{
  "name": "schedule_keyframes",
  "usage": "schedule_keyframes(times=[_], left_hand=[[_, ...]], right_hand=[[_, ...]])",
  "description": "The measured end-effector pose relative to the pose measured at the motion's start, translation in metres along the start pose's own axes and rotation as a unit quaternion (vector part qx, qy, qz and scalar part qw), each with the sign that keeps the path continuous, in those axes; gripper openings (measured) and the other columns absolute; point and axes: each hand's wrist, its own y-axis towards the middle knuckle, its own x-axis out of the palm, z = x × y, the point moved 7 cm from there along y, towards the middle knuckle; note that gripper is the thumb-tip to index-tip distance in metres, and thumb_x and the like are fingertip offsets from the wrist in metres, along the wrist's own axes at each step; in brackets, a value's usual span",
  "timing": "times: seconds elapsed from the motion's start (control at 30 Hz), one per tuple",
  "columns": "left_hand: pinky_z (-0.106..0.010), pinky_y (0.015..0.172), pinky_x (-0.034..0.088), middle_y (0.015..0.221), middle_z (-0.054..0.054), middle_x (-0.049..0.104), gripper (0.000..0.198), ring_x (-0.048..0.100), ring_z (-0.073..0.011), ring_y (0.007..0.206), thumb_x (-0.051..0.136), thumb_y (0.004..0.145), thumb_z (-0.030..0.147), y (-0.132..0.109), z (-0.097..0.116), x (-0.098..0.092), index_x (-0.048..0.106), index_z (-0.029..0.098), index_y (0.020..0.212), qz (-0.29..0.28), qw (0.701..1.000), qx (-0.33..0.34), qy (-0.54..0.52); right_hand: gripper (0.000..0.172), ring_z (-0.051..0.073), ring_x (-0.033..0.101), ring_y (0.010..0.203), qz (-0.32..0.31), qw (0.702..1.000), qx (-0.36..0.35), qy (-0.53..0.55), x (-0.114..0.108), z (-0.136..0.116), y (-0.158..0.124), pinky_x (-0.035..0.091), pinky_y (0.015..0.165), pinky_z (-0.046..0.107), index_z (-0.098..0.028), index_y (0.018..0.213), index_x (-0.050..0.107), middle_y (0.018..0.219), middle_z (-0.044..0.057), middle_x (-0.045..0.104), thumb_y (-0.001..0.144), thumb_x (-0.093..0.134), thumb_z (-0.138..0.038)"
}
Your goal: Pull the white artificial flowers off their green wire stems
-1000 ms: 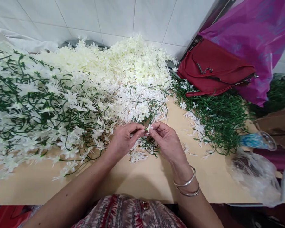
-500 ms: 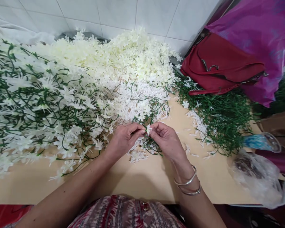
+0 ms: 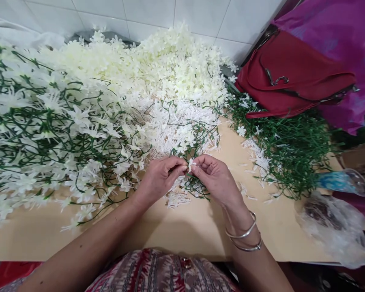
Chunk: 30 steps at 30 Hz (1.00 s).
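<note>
My left hand (image 3: 159, 178) and my right hand (image 3: 214, 178) meet fingertip to fingertip over the beige table (image 3: 182, 231). Between them they pinch a small white artificial flower (image 3: 191, 163) on a thin green stem (image 3: 194, 186). The stem hangs down under my right palm. A heap of loose white stamen pieces (image 3: 182, 125) lies just beyond my fingers. Behind it rises a mound of cream petals (image 3: 158, 69). Two silver bangles ring my right wrist.
A large tangle of finished green sprays with white flowers (image 3: 45, 134) covers the left of the table. Bare green stems (image 3: 288, 150) lie at the right, below a red handbag (image 3: 292, 77) and magenta plastic (image 3: 337, 36). A clear bag (image 3: 331, 223) sits at the right edge.
My hands have stayed together on the flower with only slight finger movement. The view has tipped down a little, so everything sits slightly higher in the picture.
</note>
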Motion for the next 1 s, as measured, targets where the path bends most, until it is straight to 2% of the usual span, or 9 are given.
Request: schedule_keyframes(times=[0.47,0.6,0.73,0.87,1.0], left_hand=[[-0.024,0.068,0.048,0.075,0.001,0.075,0.008,0.067,-0.0138,0.067,0.064,0.098,0.020,0.001,-0.002,0.004,0.071,0.020,0.095,0.009,1.000,-0.013,-0.002],[-0.026,0.070,0.047,0.081,-0.002,0.074,0.010,0.065,-0.0155,0.073,0.060,0.099,0.020,-0.001,0.000,0.005,0.069,0.017,0.100,0.014,0.999,-0.042,0.009],[-0.026,0.069,0.045,0.077,-0.001,0.071,0.010,0.062,-0.0150,0.071,0.059,0.100,0.019,-0.002,0.001,0.006,0.068,0.018,0.100,0.014,0.999,-0.041,0.005],[-0.026,0.069,0.044,0.080,-0.001,0.070,0.009,0.062,-0.0148,0.072,0.059,0.100,0.018,-0.002,0.001,0.006,0.068,0.017,0.102,0.015,0.999,-0.028,0.001],[-0.026,0.069,0.044,0.082,-0.002,0.069,0.011,0.062,-0.0148,0.073,0.058,0.101,0.019,-0.002,0.002,0.009,0.068,0.015,0.103,-0.001,1.000,-0.023,-0.003]], right_hand=[[0.027,0.013,0.056,0.068,-0.014,1.000,-0.002,-0.007,0.000,0.001,0.005,0.046,0.066,0.028,-0.020,0.083,0.066,0.072,-0.002,0.063,0.080,0.083,-0.042],[0.033,0.014,0.059,0.076,-0.044,0.997,0.005,0.059,-0.004,-0.003,0.002,0.049,0.074,0.028,-0.023,0.095,0.069,0.082,-0.002,0.066,0.078,0.086,-0.045],[0.037,0.014,0.058,0.080,-0.035,0.996,0.014,0.077,-0.009,-0.004,0.000,0.049,0.076,0.028,-0.026,0.106,0.072,0.090,-0.001,0.066,0.078,0.088,-0.045],[0.032,0.014,0.057,0.077,-0.017,0.997,0.010,0.068,-0.010,0.001,0.003,0.047,0.075,0.028,-0.024,0.092,0.074,0.082,-0.001,0.066,0.074,0.090,-0.045],[0.034,0.012,0.054,0.072,0.006,0.999,0.012,0.052,-0.012,0.005,0.005,0.045,0.071,0.027,-0.021,0.082,0.071,0.077,-0.003,0.065,0.069,0.092,-0.045]])
